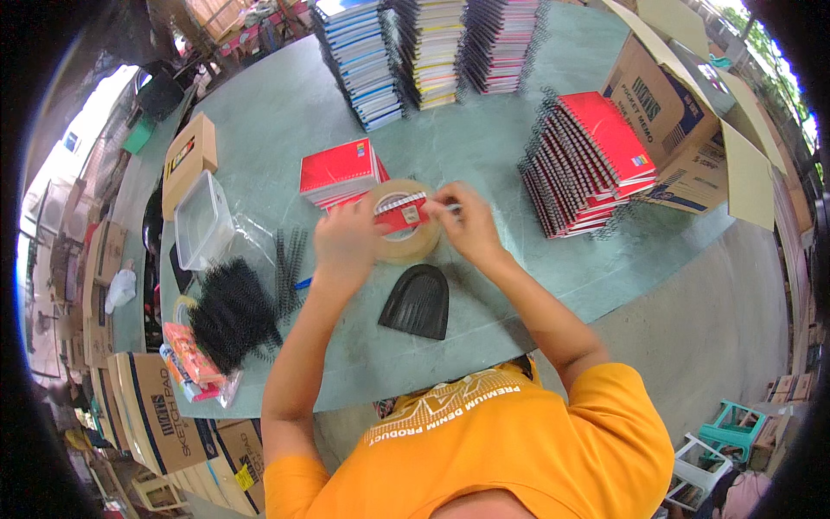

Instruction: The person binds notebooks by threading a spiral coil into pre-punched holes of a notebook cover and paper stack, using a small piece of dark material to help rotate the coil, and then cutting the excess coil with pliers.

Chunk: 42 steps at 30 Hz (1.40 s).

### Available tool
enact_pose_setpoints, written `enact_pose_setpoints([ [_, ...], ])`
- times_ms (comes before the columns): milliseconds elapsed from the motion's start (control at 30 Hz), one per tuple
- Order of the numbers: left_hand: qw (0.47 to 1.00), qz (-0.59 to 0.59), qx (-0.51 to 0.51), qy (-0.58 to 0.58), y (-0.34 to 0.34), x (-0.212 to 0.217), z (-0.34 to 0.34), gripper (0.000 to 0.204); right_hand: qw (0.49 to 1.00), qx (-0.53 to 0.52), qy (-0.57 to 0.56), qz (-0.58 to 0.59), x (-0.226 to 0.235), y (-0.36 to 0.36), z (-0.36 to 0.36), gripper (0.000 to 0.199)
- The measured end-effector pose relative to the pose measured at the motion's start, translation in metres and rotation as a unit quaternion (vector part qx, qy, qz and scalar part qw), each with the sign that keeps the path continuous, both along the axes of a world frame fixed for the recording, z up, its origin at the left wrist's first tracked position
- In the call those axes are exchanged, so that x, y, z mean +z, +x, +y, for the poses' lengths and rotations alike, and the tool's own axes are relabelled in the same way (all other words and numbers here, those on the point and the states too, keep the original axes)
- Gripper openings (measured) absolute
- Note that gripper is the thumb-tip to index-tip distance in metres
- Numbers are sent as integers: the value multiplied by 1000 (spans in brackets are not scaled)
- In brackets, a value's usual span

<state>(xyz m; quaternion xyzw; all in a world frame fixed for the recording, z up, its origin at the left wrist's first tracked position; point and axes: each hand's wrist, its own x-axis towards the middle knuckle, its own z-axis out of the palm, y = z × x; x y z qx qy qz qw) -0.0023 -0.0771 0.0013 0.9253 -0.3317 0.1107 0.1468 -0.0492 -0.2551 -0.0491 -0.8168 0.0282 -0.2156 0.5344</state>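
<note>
A small red notebook (403, 215) with a row of white rings or holes along its far edge is in front of me, over a wide tan roll of tape (399, 253). My left hand (346, 238), smeared by motion, is closed on the notebook's left end. At its right end my right hand (469, 227) is pinched, with a small pale bit showing at the fingertips; I cannot make out what it is. A stack of red-covered pads (335, 171) stands just beyond my left hand. Nearer to me lies a black, ribbed, arch-shaped piece (417, 303).
Black spiral coils (232, 313), a blue pen (303, 283) and a clear plastic tub (201, 223) are at left. Spiral notebooks stand in tall stacks (359, 69) at the back, with red ones (588, 164) at right beside an open carton (661, 104). The green table (493, 320) has a curved-looking edge.
</note>
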Motion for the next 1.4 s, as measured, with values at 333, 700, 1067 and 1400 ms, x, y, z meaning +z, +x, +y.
enact_pose_setpoints([
  [333, 944, 23, -215, -249, -50, 41, -23, 38, 995, -47, -82, -29, 108, -31, -78, 50],
  [700, 934, 198, -245, -167, -44, 11, -16, 23, 939, -158, -288, 101, 133, -54, -240, 38],
  [1067, 937, 230, -211, -157, -40, -10, 2, 24, 767, -220, -601, -41, 156, -35, -193, 30],
  [1400, 956, 217, -145, -134, -55, -38, 40, 20, 896, 138, -367, -208, 41, 121, 47, 24],
])
